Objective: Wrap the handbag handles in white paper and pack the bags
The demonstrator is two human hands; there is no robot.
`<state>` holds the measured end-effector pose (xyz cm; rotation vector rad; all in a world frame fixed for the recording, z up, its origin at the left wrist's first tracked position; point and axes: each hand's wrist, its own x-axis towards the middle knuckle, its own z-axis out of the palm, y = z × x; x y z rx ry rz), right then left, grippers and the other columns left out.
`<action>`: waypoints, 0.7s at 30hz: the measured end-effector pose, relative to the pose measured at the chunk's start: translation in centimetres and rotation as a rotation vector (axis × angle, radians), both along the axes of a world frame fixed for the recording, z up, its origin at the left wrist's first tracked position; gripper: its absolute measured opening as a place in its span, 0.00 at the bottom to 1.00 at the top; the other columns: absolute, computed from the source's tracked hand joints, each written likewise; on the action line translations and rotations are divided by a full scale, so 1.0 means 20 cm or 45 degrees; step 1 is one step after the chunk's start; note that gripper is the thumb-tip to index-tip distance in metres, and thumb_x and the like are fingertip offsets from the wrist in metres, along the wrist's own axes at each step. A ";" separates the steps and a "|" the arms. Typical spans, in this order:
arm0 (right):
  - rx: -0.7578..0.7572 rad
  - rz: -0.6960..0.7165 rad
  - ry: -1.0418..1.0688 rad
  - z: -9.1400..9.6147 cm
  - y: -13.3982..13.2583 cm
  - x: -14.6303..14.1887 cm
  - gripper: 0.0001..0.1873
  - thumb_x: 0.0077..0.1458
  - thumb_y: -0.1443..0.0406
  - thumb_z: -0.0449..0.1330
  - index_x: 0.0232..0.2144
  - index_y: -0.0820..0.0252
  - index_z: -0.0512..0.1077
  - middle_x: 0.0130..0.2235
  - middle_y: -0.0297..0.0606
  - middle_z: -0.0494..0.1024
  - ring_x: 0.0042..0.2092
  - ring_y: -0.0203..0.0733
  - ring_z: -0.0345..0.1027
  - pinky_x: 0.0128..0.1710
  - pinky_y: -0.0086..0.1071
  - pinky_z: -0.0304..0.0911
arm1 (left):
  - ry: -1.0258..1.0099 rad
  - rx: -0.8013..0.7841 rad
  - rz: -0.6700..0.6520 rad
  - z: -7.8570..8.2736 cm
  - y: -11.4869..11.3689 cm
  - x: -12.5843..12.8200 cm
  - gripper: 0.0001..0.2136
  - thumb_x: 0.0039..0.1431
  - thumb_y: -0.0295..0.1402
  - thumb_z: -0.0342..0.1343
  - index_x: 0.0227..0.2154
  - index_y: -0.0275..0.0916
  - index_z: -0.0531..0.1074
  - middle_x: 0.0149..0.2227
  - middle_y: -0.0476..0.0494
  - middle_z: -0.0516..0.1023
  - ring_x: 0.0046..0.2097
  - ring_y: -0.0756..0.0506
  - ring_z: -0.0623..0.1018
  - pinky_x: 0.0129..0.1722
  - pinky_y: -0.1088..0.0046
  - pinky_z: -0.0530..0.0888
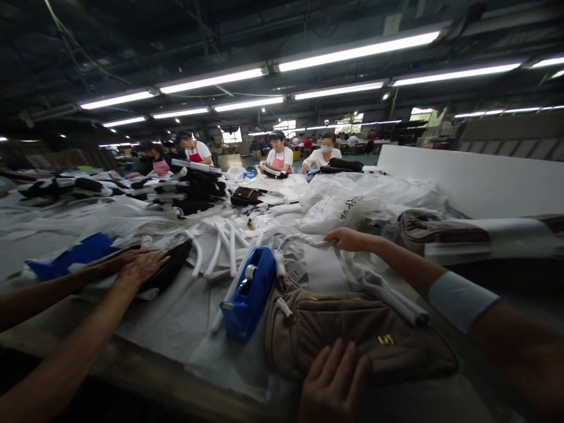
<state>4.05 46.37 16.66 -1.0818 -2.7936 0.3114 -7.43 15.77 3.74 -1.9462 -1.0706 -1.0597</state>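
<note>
A taupe shoulder bag (pixel 352 335) with a zip and a small gold emblem lies on the table in front of me. My left hand (pixel 337 376) rests on its lower front, fingers side by side and fairly straight against the fabric; the thumb is hidden. Above the bag, my right hand (pixel 350 239) pinches the bag's strap (pixel 304 239), which is wrapped in white padding. More of this wrapping (pixel 392 296) runs down to the bag's right end. A blue tape dispenser (pixel 249 294) stands just left of the bag.
At the left, a co-worker's hands (pixel 143 267) press on a black bag (pixel 170 267) beside another blue dispenser (pixel 73 255). White foam tubes (pixel 222 247) and clear plastic (pixel 339 205) lie beyond. Another taupe bag (pixel 440 229) sits at right. Several people work across the table.
</note>
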 end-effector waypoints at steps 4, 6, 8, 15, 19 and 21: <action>0.098 -0.006 -0.140 0.03 -0.04 -0.02 0.17 0.44 0.73 0.64 0.39 0.60 0.81 0.45 0.44 0.82 0.48 0.54 0.74 0.49 0.37 0.65 | 0.007 -0.032 0.001 -0.01 0.00 0.00 0.16 0.70 0.28 0.45 0.50 0.44 0.77 0.51 0.50 0.80 0.51 0.46 0.80 0.48 0.72 0.77; 0.130 -0.017 -0.197 0.01 -0.08 -0.06 0.20 0.47 0.66 0.67 0.46 0.59 0.78 0.45 0.47 0.81 0.48 0.56 0.74 0.50 0.39 0.63 | 0.022 -0.045 0.000 -0.01 -0.01 0.00 0.15 0.70 0.28 0.46 0.50 0.44 0.77 0.51 0.50 0.80 0.52 0.46 0.80 0.49 0.73 0.77; 0.119 -0.024 -0.256 -0.02 -0.14 -0.11 0.23 0.54 0.59 0.64 0.52 0.59 0.75 0.40 0.47 0.82 0.44 0.54 0.75 0.46 0.39 0.64 | 0.025 -0.056 -0.004 -0.01 -0.01 0.00 0.15 0.70 0.29 0.46 0.50 0.43 0.76 0.52 0.49 0.79 0.52 0.46 0.79 0.50 0.72 0.76; 0.007 -0.009 -0.404 -0.06 -0.19 -0.13 0.09 0.55 0.71 0.59 0.30 0.63 0.81 0.31 0.44 0.83 0.34 0.42 0.74 0.34 0.29 0.58 | -0.044 -0.105 -0.008 -0.04 -0.01 0.01 0.17 0.71 0.28 0.43 0.52 0.43 0.75 0.55 0.49 0.77 0.55 0.45 0.77 0.52 0.70 0.75; -0.004 0.047 -0.366 -0.02 -0.23 -0.02 0.15 0.54 0.72 0.58 0.41 0.57 0.81 0.39 0.40 0.84 0.39 0.43 0.74 0.35 0.27 0.58 | -0.014 -0.162 -0.010 -0.04 -0.02 0.01 0.17 0.70 0.27 0.44 0.54 0.42 0.73 0.56 0.48 0.76 0.56 0.45 0.76 0.53 0.69 0.76; -0.018 0.038 -0.337 -0.03 -0.29 0.02 0.17 0.54 0.69 0.59 0.45 0.54 0.80 0.41 0.39 0.83 0.40 0.43 0.75 0.35 0.27 0.59 | -0.001 -0.174 -0.014 -0.04 -0.02 0.01 0.17 0.70 0.27 0.44 0.55 0.42 0.73 0.56 0.48 0.76 0.56 0.44 0.76 0.52 0.69 0.76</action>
